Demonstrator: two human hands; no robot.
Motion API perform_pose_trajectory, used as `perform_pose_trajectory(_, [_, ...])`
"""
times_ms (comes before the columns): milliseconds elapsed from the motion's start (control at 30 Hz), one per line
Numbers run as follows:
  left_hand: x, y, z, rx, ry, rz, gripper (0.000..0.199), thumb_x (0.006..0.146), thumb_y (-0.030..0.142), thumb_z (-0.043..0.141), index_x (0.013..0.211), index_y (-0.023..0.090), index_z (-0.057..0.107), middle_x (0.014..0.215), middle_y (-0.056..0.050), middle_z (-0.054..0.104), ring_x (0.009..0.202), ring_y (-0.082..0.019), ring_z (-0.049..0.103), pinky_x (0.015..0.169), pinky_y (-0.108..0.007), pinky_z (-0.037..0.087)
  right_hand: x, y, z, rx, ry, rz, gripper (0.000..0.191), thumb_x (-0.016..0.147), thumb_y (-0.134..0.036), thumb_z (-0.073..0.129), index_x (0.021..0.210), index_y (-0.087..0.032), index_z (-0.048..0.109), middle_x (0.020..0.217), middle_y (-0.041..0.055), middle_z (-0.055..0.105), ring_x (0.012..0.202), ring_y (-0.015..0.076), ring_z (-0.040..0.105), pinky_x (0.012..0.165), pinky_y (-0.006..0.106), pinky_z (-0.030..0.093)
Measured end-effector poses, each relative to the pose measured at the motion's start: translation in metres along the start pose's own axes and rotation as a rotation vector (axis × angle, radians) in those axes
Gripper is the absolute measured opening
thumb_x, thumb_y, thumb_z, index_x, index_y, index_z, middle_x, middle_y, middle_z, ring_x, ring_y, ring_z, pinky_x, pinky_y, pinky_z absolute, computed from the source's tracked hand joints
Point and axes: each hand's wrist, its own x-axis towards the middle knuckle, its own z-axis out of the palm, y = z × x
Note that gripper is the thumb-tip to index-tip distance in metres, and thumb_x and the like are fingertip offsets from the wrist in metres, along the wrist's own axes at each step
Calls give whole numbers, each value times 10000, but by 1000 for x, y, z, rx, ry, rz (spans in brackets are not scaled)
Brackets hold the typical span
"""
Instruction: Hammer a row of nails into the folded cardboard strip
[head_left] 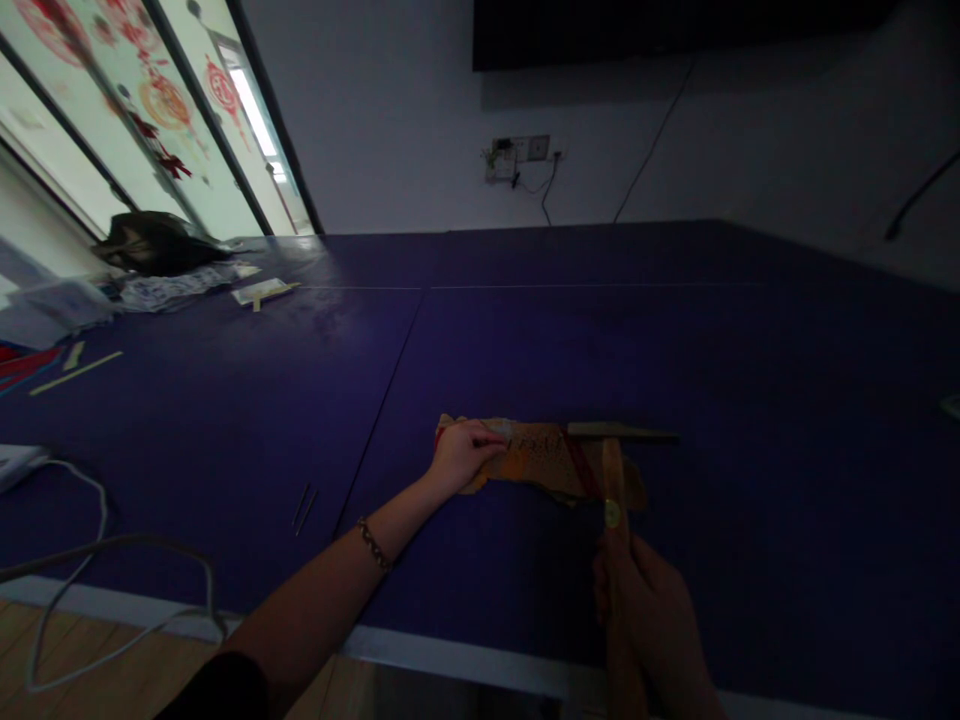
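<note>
Head view: the left hand point(463, 455) is pinching, I cannot tell what, and maybe steadying the flat, brown, red-striped piece point(536, 466) under it; the right hand point(654, 595) is gripping a long, brown wooden stick point(613, 475).

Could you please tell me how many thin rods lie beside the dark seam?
2: one thin rod lies left of the seam, the other rod between it and the seam. The left forearm may hide others.

Left fingers point(489, 438): 1 brown piece point(536, 463) beneath, 2 rods point(307, 513) leftward. Right fingers point(648, 566): 1 wooden tool point(613, 478) within, 1 slim implement point(592, 429) beyond.
</note>
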Motion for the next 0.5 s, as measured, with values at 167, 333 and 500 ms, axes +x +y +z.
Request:
perform_pose_trajectory(167, [-1,-2,1,-188,6,-117,342,616,156,665,954,174,610,651,-1,662,585,-134,599,597,-255,456,0,-2,1,21,3,20,431,631,-614,509,593,-188,452,398,-67,459,288,91,446,282,207,363])
perform_pose_trajectory(333, [-1,-4,-1,-239,0,-142,350,594,128,677,931,164,586,638,4,673,601,-138,620,618,-260,461,0,-1,1,22,2,8,426,645,-606,503,593,-185,455,387,-68,450,288,88,438,284,202,353])
perform_pose_trajectory(500, [-1,-2,-2,-144,-4,-79,76,642,198,659,716,185,667,669,-9,687,624,-145,619,602,-243,445,-1,-2,1,6,7,4,415,662,-588,500,573,-185,454,382,-62,454,285,87,436,278,197,344])
